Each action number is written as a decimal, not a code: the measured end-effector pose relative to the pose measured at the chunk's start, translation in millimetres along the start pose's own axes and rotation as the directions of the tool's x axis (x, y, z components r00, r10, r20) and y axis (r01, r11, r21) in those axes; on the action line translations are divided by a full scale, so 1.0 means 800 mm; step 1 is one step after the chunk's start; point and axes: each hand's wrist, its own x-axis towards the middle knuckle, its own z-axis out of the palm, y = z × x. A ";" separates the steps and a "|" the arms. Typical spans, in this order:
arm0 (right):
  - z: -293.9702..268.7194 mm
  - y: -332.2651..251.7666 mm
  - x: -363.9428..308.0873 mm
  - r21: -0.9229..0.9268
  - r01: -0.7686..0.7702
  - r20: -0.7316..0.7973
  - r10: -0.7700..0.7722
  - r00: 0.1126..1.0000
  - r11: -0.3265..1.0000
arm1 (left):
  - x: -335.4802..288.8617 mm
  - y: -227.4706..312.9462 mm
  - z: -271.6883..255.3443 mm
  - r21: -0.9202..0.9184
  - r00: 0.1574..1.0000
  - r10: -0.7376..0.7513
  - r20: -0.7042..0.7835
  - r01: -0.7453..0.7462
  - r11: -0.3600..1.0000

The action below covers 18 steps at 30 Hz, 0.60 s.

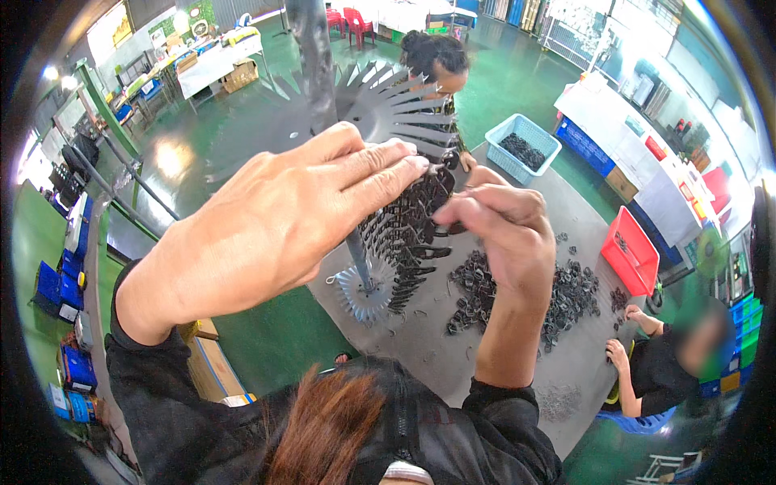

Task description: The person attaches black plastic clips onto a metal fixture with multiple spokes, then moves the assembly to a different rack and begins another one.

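- Worktop (578, 212): grey, runs from centre to R side, carries most of the loose stuff.
- Big toothed disc (372, 109): grey metal, on an upright pole (319, 56), up past the worktop's L edge; teeth splay outward.
- Co-worker (663, 368) in black at worktop's R edge, nr corner; both hands over the top by a few dark bits.
- 2nd person (436, 61) behind the disc, at worktop's far edge, partly hidden.
- L hand (283, 210): fingers straight & together, tips at the big disc's rim, by the dark pieces; thumb hidden, can't tell if it grips anything.
- R hand (505, 218): thumb & forefinger narrow, close to the same pieces; tips blurred, can't tell if one's pinched.
- Dark pieces (396, 242): hang in stacked rows below the big disc, btwn the hands & worktop's L edge.
- Loose heap (566, 299): black curved pcs, mid-worktop, partly behind R forearm.
- Blue basket (529, 125): far edge, dark pcs inside.
- Small toothed disc (364, 295): low on pole, over worktop's L edge.
- Red tray (638, 263): R edge, few dark pcs inside.
- Pale bits (560, 400): tiny, scattered, nr edge.
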 end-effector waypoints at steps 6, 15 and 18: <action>-0.013 0.002 -0.031 -0.082 -0.097 -0.171 0.082 0.982 0.992 | -0.001 -0.010 0.001 -0.130 0.999 0.042 -0.001 -0.042 0.991; 0.048 0.018 -0.008 -0.555 0.216 -0.337 -0.455 0.824 0.803 | 0.000 0.006 -0.010 -0.168 0.999 0.001 0.038 0.006 0.986; 0.054 0.020 -0.008 -0.481 0.177 -0.422 -0.404 0.811 0.858 | 0.010 0.020 -0.015 -0.073 0.994 0.003 0.112 0.005 0.997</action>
